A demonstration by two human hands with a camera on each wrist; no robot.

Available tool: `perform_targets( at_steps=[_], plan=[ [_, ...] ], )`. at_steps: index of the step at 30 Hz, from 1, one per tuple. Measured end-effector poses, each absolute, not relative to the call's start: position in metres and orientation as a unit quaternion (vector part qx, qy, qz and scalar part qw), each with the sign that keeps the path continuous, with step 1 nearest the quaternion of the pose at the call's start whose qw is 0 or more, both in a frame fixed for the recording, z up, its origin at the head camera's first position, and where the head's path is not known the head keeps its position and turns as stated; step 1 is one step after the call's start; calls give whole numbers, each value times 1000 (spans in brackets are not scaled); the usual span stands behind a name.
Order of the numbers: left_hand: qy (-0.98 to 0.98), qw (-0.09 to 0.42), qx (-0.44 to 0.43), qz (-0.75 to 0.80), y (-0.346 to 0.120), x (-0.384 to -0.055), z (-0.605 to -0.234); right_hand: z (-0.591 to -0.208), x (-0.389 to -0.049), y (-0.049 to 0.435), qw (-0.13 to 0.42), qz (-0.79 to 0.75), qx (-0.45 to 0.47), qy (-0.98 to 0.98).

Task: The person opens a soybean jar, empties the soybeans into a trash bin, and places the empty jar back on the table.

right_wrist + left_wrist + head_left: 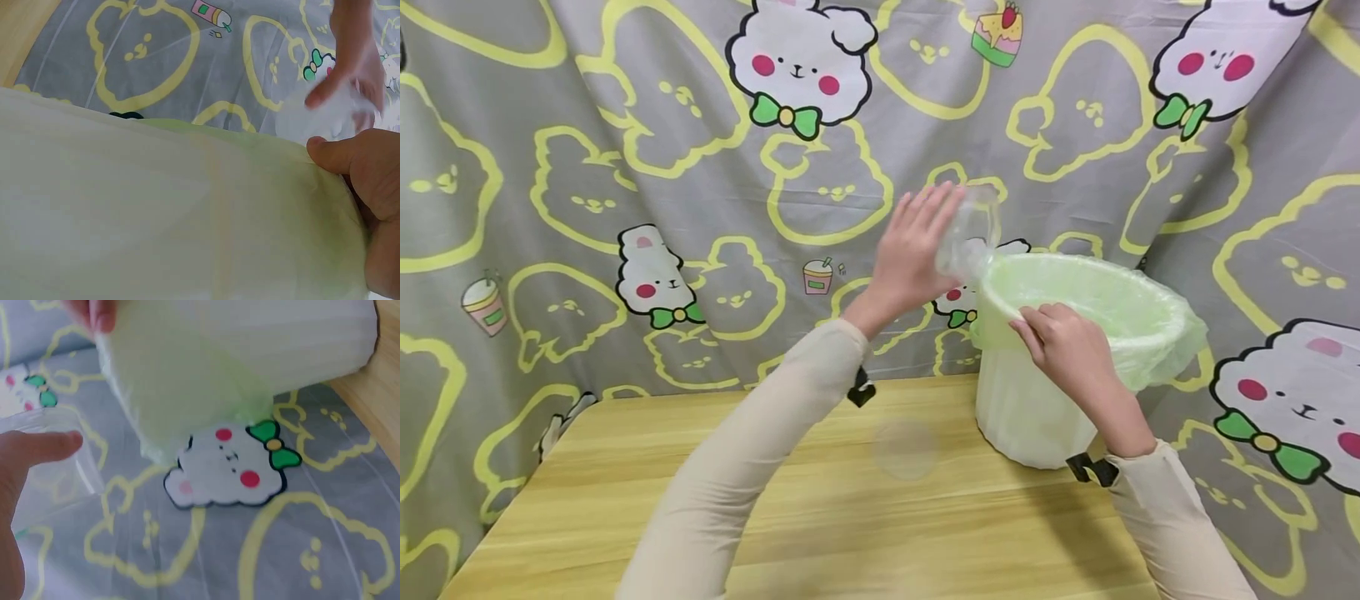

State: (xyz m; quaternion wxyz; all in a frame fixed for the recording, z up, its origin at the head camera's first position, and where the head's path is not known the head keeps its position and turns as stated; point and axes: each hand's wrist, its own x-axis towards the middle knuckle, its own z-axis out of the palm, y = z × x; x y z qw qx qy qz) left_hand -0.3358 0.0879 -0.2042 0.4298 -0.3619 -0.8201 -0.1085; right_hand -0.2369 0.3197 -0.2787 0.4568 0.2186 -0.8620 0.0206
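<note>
A clear plastic cup (967,237) is in my left hand (913,250), tilted beside the left rim of a white trash bin (1026,400). In the left wrist view the thumb lies along the see-through cup (56,487); the other fingers are hidden there. A pale green bag (1090,287) lines the bin and folds down over its rim. My right hand (1071,350) grips the near rim through this liner. From the right wrist, its thumb is on the outside of the green liner (281,187), with the fingers over the edge.
The bin stands at the right back of a wooden table (850,500). Behind and to the right hangs a grey curtain (700,192) with cartoon prints, close to the bin. Loose liner (1180,350) bulges out past the bin's right side.
</note>
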Motion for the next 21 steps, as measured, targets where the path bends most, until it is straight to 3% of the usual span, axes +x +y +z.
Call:
perform_targets(
  at_steps=[9,21],
  plan=[
    [-823,368,-289,-323,-4,-330,-253,-276,-235,317,442,35,208,-872],
    [-847,163,-168,-478,-98,-314,-347,-276,-236,314,430,42,203,-879]
  ],
)
